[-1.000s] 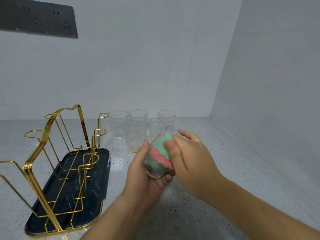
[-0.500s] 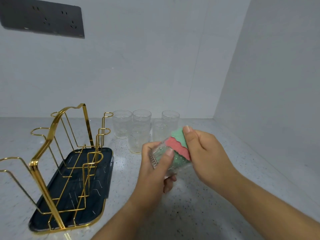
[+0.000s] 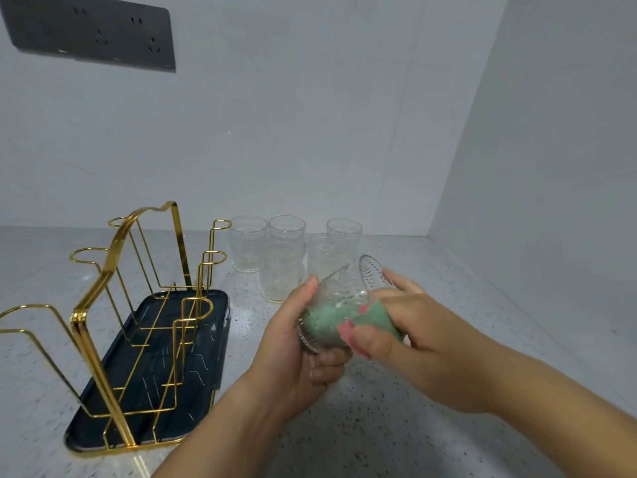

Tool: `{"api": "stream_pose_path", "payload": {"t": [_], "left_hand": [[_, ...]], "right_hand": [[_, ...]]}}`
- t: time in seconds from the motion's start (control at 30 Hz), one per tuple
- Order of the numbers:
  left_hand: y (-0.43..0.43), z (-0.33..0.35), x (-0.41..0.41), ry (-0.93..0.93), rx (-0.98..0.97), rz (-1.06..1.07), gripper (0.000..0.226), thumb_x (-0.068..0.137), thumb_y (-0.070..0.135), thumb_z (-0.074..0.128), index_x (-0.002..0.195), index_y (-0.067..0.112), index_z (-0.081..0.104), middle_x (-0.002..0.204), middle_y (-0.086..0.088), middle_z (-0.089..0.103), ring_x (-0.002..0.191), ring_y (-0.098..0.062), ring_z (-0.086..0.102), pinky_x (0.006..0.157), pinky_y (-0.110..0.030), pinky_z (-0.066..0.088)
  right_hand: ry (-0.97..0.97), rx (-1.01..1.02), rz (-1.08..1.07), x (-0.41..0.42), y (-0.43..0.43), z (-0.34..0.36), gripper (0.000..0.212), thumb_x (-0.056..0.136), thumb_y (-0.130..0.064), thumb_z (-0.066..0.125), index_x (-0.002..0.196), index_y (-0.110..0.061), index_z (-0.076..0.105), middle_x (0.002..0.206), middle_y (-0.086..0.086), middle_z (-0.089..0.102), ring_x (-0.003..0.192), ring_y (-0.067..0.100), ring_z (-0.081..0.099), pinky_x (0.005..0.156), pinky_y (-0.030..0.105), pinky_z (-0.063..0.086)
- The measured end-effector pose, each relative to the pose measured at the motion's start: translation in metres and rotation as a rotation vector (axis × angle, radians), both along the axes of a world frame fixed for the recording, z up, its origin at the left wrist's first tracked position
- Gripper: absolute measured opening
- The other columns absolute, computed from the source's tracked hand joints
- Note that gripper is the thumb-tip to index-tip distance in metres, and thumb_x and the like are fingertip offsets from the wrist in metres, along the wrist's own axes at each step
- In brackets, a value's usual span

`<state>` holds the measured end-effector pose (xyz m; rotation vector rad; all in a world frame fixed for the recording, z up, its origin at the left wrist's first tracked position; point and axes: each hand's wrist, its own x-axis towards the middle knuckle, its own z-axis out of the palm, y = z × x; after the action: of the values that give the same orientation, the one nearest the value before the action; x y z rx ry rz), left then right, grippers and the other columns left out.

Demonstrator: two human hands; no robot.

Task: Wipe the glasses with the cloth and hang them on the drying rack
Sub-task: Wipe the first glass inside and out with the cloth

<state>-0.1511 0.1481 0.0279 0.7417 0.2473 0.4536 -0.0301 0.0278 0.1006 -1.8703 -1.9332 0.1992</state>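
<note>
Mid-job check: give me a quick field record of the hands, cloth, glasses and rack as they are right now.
left hand: grips the tilted glass near its base
right hand: pinches the cloth against the glass
cloth: green and pink
waiting glasses: five, upright on the counter, beyond the hands
rack: gold wire on a dark tray, nothing hung on it
stage: wiping; no glass hung yet

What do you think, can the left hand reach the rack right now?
Probably yes. The rack stands close on the left hand's side, nothing between them, though that hand is busy gripping the glass.
</note>
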Motion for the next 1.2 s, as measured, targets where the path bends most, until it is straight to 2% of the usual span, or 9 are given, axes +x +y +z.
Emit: {"api": "stream_pose_path", "payload": {"t": [0.1,0.2,0.3,0.5,0.6,0.73,0.8,0.97,1.2], "left_hand": [[-0.008,-0.002,0.002,0.022,0.172,0.132,0.093,0.073,0.071,0.080,0.119,-0.008,0.063,0.101,-0.024,0.060,0.079,-0.035,0.049,0.060,-0.029,0.028],[-0.005,-0.006,0.002,0.022,0.389,0.298,0.071,0.078,0.066,0.067,0.102,0.001,0.049,0.060,-0.006,0.050,0.045,-0.014,0.042,0.043,-0.020,0.027],[-0.006,-0.006,-0.001,0.032,0.433,0.315,0.064,0.078,0.062,0.065,0.102,0.006,0.049,0.055,0.001,0.046,0.039,-0.009,0.037,0.039,-0.018,0.028],[-0.001,0.007,-0.004,0.215,0.044,-0.169,0.051,0.083,0.061,0.062,0.079,0.010,0.065,0.056,-0.005,0.046,0.028,-0.005,0.033,0.032,-0.011,0.014],[0.005,-0.001,-0.004,0.319,0.090,-0.356,0.067,0.085,0.075,0.052,0.079,0.011,0.074,0.059,-0.007,0.061,0.032,-0.008,0.041,0.036,-0.015,0.015],[0.001,-0.004,0.001,0.262,0.249,-0.353,0.094,0.084,0.093,0.031,0.105,0.016,0.080,0.091,-0.015,0.071,0.069,-0.024,0.063,0.057,-0.027,0.037],[-0.004,-0.005,0.004,0.209,0.361,-0.178,0.071,0.087,0.083,0.051,0.127,0.028,0.071,0.109,-0.013,0.074,0.084,-0.027,0.066,0.069,-0.037,0.048],[-0.011,-0.015,0.009,0.093,0.549,0.258,0.049,0.073,0.058,0.073,0.108,0.026,0.062,0.077,0.001,0.067,0.060,-0.015,0.059,0.050,-0.026,0.045],[0.002,-0.002,0.002,0.262,0.143,-0.141,0.060,0.074,0.065,0.079,0.100,0.011,0.081,0.081,-0.015,0.068,0.060,-0.025,0.059,0.049,-0.026,0.037]], "right_hand": [[0.264,-0.242,0.082,-0.005,-0.005,0.020,0.035,0.098,-0.032,0.065,0.067,-0.049,0.062,0.067,-0.029,0.060,0.065,-0.009,0.058,0.073,0.006,0.043],[0.443,-0.336,0.201,0.000,-0.008,0.035,0.047,0.097,0.001,0.063,0.087,-0.043,0.071,0.066,-0.033,0.064,0.066,-0.014,0.061,0.066,0.001,0.043],[0.520,-0.366,0.202,-0.001,-0.010,0.035,0.036,0.093,0.003,0.068,0.082,-0.031,0.060,0.061,-0.024,0.057,0.059,-0.007,0.054,0.064,0.008,0.042],[-0.552,-0.180,0.256,0.014,-0.009,0.009,0.019,0.096,-0.034,0.051,0.077,-0.033,0.051,0.083,-0.019,0.048,0.084,-0.003,0.045,0.089,0.013,0.041],[-0.669,-0.192,0.229,0.026,-0.009,0.000,0.024,0.095,-0.041,0.043,0.096,-0.034,0.066,0.103,-0.018,0.062,0.106,0.003,0.055,0.103,0.031,0.042],[-0.357,-0.192,0.167,0.032,-0.012,-0.010,0.020,0.091,-0.016,0.047,0.087,-0.030,0.061,0.088,-0.015,0.062,0.091,0.008,0.059,0.088,0.032,0.051],[-0.049,-0.217,0.082,0.033,-0.014,-0.009,0.021,0.100,-0.011,0.055,0.091,-0.028,0.065,0.090,-0.024,0.065,0.087,0.000,0.063,0.082,0.019,0.050],[0.358,-0.245,0.023,0.016,-0.009,-0.008,0.018,0.100,-0.023,0.060,0.112,-0.021,0.074,0.107,0.004,0.076,0.101,0.026,0.071,0.097,0.045,0.056],[-0.611,-0.070,0.251,0.024,-0.004,-0.014,0.039,0.102,-0.049,0.037,0.092,-0.032,0.070,0.092,-0.020,0.066,0.105,-0.004,0.047,0.127,0.039,0.009]]}}
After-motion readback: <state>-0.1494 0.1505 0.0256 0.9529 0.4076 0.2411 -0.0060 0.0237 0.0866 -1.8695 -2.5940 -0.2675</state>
